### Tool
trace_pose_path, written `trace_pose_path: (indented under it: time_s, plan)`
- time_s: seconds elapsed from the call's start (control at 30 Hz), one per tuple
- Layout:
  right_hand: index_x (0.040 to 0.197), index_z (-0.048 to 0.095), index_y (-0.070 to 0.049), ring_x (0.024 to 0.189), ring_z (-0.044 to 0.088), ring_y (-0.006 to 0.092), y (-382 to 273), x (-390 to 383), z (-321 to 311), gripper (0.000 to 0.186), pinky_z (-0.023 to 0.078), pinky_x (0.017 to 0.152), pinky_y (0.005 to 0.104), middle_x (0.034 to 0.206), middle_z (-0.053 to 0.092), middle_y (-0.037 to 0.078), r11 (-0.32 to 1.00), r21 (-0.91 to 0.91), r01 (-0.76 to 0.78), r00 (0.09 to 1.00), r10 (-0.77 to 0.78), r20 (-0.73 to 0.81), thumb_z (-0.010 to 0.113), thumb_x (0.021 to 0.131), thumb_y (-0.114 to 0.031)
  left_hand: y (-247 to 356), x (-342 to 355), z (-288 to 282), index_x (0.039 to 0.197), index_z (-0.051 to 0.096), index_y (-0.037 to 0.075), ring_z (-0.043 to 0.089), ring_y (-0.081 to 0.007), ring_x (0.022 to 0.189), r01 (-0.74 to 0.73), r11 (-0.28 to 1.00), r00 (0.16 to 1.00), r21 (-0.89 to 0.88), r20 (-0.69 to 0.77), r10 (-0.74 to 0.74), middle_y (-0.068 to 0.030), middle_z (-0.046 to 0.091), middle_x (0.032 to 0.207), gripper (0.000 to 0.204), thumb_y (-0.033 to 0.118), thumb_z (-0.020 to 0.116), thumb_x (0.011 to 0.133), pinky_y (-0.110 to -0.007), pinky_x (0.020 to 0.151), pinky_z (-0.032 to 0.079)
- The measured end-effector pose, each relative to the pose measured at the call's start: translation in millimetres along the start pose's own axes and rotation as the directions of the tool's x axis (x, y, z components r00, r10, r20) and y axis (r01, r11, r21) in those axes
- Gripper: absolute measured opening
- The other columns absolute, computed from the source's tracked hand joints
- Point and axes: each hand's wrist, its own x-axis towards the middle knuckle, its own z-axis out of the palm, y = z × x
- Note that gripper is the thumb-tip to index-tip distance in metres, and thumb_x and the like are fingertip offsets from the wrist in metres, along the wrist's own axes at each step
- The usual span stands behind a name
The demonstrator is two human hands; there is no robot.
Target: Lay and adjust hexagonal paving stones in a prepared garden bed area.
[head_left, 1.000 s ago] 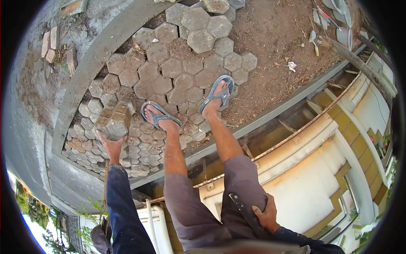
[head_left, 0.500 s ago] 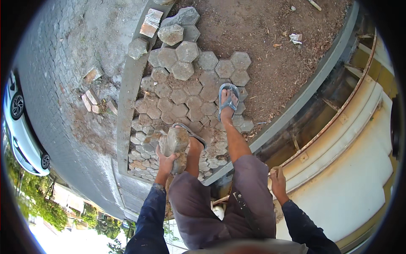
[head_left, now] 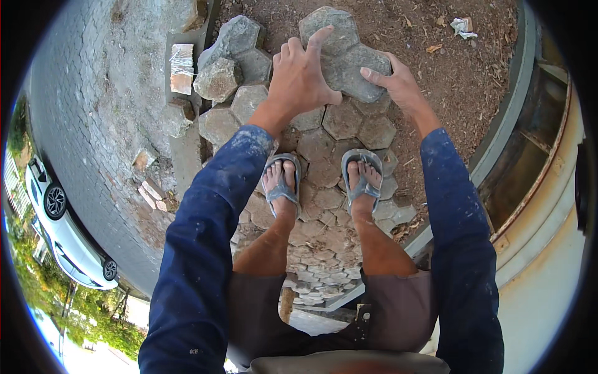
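My left hand (head_left: 298,81) grips the left side of a grey paver of joined hexagons (head_left: 352,71), index finger over its face and thumb at its lower edge. My right hand (head_left: 402,84) grips the paver's right side, thumb on top. The paver is over the far end of the laid hexagonal pavers (head_left: 341,123), beside bare dirt. Just left of it lie more loose pavers (head_left: 240,37) and a rough hexagonal block (head_left: 215,81). My feet in grey sandals stand on the pavers below my hands.
A concrete kerb (head_left: 185,159) runs along the left, with a brick piece (head_left: 182,68) on it. Beyond are broken bricks (head_left: 152,194), grey paving and a parked white car (head_left: 75,249). On the right, a concrete edge (head_left: 498,149) borders a rusty-rimmed drop. White litter (head_left: 462,28) lies on the dirt.
My left hand has carried a paver from near my left foot up to the far end of the paving. My right hand has left my thigh and joined it on the paver.
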Motion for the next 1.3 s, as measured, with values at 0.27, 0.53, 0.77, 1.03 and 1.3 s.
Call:
trace_pose_path:
  time_s: [0.27,0.53,0.77,1.03,1.3]
  plan:
    - [0.126,0.060,0.005,0.108,0.067,0.0272,47.5,65.1,3.4,0.076,0.051,0.094,0.0389,0.116,0.069,0.018,0.959,-0.225,0.170,0.985,-0.158,0.071,0.091,0.072,-0.038,-65.9,41.5,38.3,0.154,0.030,0.018,0.051,-0.0436,0.114,-0.210,0.973,0.978,0.099,0.019,0.210,-0.0216,0.050,0.116,0.120,0.026,0.092,0.051,-0.052,0.101,0.043]
    - [0.118,0.064,-0.002,0.107,0.067,0.0367,49.8,67.2,15.3,0.079,0.049,0.094,0.0464,0.109,0.071,0.020,0.863,-0.481,0.153,0.988,-0.129,0.082,0.088,0.065,-0.056,-79.2,23.8,46.1,0.155,0.027,0.013,0.050,-0.0425,0.114,-0.128,0.990,0.991,0.063,0.030,0.127,-0.0218,0.050,0.118,0.125,0.029,0.095,0.051,-0.050,0.102,0.043]
    - [0.114,0.065,-0.001,0.101,0.068,0.0355,42.2,74.9,11.8,0.072,0.051,0.087,0.0435,0.105,0.071,0.020,0.826,-0.550,0.126,0.991,-0.075,0.113,0.089,0.068,-0.051,-89.0,30.7,46.8,0.154,0.026,0.014,0.052,-0.0463,0.109,-0.222,0.975,0.974,0.024,0.051,0.221,-0.0265,0.051,0.115,0.125,0.033,0.095,0.052,-0.050,0.099,0.045]
    - [0.113,0.066,-0.004,0.106,0.067,0.0398,49.4,76.2,8.6,0.084,0.043,0.100,0.0522,0.107,0.072,0.020,0.792,-0.582,0.183,0.982,-0.115,0.153,0.082,0.064,-0.069,-93.1,34.2,49.7,0.154,0.026,0.014,0.051,-0.0449,0.113,-0.224,0.974,0.972,-0.029,0.066,0.225,-0.0246,0.050,0.116,0.125,0.032,0.096,0.052,-0.050,0.102,0.044]
    - [0.118,0.062,-0.005,0.104,0.067,0.0424,45.6,65.5,7.5,0.078,0.043,0.099,0.0535,0.105,0.072,0.021,0.686,-0.674,0.276,0.961,-0.189,0.201,0.080,0.070,-0.065,-79.5,28.5,41.0,0.158,0.020,0.013,0.053,-0.0437,0.112,-0.175,0.968,0.975,0.181,0.169,0.145,-0.0225,0.051,0.116,0.138,0.045,0.098,0.049,-0.049,0.102,0.045]
